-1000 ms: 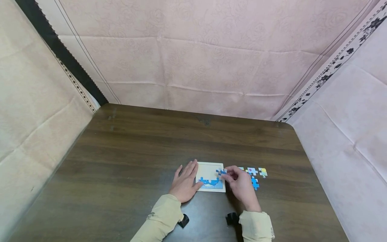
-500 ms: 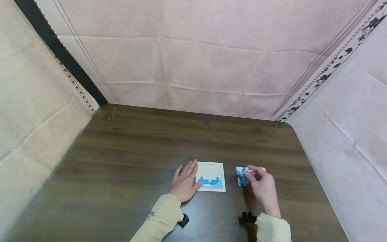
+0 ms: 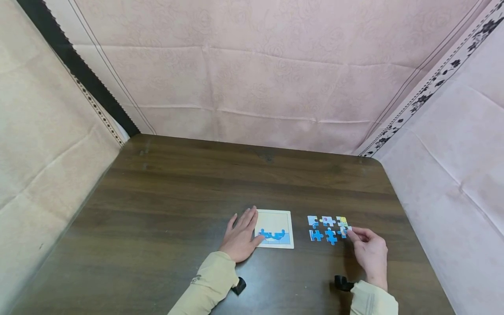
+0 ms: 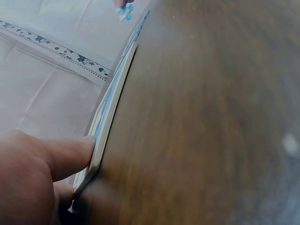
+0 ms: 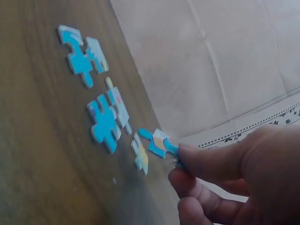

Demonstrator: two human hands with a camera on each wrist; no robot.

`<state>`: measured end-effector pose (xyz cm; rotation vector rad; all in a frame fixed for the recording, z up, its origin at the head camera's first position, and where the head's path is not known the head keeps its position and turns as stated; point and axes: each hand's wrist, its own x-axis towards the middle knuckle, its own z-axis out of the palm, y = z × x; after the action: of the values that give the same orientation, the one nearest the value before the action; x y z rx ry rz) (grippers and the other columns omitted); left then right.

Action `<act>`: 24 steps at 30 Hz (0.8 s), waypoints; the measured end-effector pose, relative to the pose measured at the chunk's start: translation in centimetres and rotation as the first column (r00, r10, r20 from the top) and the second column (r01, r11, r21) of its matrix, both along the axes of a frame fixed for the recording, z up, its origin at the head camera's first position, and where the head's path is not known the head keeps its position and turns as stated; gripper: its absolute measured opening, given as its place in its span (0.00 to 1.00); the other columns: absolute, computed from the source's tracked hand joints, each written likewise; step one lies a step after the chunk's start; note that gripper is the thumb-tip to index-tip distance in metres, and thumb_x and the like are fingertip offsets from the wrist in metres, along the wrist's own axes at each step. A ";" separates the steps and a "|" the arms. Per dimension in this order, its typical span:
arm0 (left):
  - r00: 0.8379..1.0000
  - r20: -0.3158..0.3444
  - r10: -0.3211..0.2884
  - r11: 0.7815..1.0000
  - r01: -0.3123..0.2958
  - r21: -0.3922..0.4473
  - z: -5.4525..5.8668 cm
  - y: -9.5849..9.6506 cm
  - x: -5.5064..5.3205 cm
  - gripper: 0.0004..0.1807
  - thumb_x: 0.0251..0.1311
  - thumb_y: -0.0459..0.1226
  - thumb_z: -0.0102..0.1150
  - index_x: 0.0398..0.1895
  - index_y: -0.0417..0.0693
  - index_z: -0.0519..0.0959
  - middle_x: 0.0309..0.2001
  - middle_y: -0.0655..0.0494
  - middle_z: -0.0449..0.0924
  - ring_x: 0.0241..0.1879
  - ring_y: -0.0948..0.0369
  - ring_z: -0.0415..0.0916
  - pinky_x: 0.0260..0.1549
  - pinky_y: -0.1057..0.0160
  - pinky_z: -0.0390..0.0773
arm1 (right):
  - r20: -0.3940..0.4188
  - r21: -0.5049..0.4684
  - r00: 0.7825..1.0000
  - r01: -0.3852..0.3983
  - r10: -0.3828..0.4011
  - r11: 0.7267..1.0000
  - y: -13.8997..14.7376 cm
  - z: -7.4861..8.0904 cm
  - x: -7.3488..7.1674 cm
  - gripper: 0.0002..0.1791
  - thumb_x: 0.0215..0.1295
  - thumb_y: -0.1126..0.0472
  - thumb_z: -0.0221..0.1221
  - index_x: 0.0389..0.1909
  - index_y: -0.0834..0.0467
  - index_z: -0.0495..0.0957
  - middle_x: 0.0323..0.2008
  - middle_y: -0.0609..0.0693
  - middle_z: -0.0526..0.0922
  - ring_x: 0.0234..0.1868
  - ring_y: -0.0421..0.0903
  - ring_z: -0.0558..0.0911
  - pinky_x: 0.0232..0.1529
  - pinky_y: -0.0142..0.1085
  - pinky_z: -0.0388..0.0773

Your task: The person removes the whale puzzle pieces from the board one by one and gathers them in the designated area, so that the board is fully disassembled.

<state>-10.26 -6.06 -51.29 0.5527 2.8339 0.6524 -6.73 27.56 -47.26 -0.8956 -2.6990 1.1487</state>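
My left hand (image 3: 239, 240) rests on the left edge of a square puzzle board (image 3: 273, 219), fingers extended and thumb on its lower part. Blue pieces (image 3: 279, 239) fill the bottom of the board, and its upper part is bare. In the left wrist view the thumb (image 4: 70, 152) touches the frame's edge. My right hand (image 3: 370, 253) pinches a blue, white and orange jigsaw piece (image 5: 158, 142) between thumb and fingers. That piece is at the right end of the loose pieces, and in the right wrist view it looks tilted and raised off the table.
Several loose jigsaw pieces (image 3: 328, 221) lie in two rows to the right of the board, including a yellow one (image 3: 341, 220) at the upper right. The brown wooden table (image 3: 197, 183) meets pale cloth screens (image 3: 252, 87) behind and at both sides.
My right hand has moved right, from the board's right edge past the loose pieces, with a jigsaw piece in its fingers. The left hand has stayed on the board.
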 end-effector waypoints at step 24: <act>1.000 -0.006 0.009 1.000 -0.009 -0.020 -0.2 0.1 0.0 0.42 0.68 0.58 0.48 0.77 0.46 0.50 0.78 0.55 0.42 0.76 0.56 0.39 0.71 0.45 0.37 | 0.068 0.117 0.995 0.061 -0.069 0.991 0.4 -1.1 0.0 0.16 0.66 0.52 0.61 0.44 0.60 0.84 0.36 0.57 0.86 0.47 0.61 0.77 0.36 0.51 0.69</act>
<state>-10.30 -5.97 -51.49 0.5399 2.8470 0.6237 -6.72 27.95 -48.38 -1.0180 -2.7370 0.9554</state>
